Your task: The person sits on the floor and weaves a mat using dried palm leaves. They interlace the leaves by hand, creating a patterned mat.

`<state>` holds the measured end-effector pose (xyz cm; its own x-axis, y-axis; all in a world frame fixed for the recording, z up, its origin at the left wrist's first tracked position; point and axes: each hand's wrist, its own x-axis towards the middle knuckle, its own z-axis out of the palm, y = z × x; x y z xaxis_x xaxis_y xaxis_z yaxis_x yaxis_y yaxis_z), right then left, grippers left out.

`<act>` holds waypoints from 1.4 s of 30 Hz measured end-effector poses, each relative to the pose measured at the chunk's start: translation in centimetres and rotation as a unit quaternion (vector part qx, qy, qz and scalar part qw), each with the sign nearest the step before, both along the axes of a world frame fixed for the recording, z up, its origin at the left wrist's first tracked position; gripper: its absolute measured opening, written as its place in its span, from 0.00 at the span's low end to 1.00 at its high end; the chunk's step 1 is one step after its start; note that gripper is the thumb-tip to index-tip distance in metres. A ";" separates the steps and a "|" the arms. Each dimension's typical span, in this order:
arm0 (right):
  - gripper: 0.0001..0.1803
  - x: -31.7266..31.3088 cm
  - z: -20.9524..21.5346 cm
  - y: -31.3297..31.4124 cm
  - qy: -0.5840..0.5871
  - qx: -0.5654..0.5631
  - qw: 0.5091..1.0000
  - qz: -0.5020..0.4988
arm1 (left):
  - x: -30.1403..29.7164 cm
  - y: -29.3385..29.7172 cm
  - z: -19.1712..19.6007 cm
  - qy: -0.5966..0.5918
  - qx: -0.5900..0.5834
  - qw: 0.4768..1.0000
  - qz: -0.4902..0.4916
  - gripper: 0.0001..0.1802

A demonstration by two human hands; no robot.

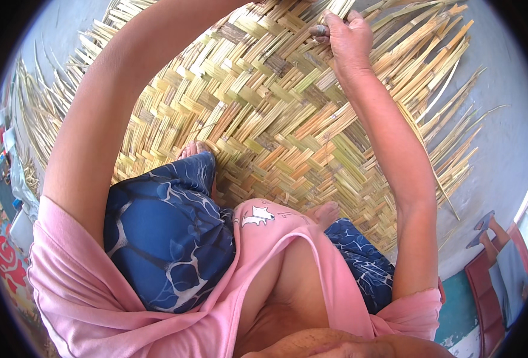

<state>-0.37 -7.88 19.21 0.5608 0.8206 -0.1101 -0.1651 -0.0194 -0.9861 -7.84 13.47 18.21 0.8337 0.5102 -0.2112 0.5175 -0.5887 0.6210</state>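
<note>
On the grey floor (502,143) lies one large woven mat (264,119) of flat yellow-green strips, and everything is best placed from it. A person sits on its near part, both bare feet resting on the weave, probably so that body weight pins the finished portion flat while the far edge is worked. Two arms stretch out over the mat. At the mat's far edge the right hand (347,36) has its fingers curled closed around loose strips (335,9), thumb pressed alongside, holding them taut. The left hand runs out of view past the top of the mat, so I cannot tell whether its fingers are open or closed. Unwoven strip ends (448,77) fan out beyond the mat's right and left edges, too many to count, left free for interlacing.
</note>
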 end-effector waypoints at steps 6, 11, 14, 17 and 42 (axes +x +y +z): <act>0.04 0.0 -0.1 -0.3 -0.010 -0.013 1.000 -0.026 | 0.6 -1.9 -0.8 -0.017 0.089 0.996 0.025 0.22; 0.05 0.0 0.5 0.1 0.044 -0.030 0.998 -0.032 | 0.6 0.3 -1.5 -0.013 0.025 0.999 -0.035 0.24; 0.06 0.8 0.0 0.8 0.055 -0.057 0.995 -0.052 | 0.4 0.9 -0.5 -0.007 -0.115 0.993 -0.038 0.21; 0.07 0.8 -0.5 2.1 0.027 -0.080 0.996 -0.032 | -0.5 1.5 -1.1 -0.053 -0.243 0.968 -0.033 0.18; 0.19 3.1 -3.5 0.6 -0.143 -0.107 0.983 0.043 | -5.3 -4.3 -0.4 -0.172 -0.025 0.948 0.268 0.14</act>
<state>2.72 -7.27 15.75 0.5239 0.8413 -0.1330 0.1292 -0.2329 -0.9639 -13.10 9.16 17.86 0.4819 0.8762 -0.0087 0.4948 -0.2639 0.8280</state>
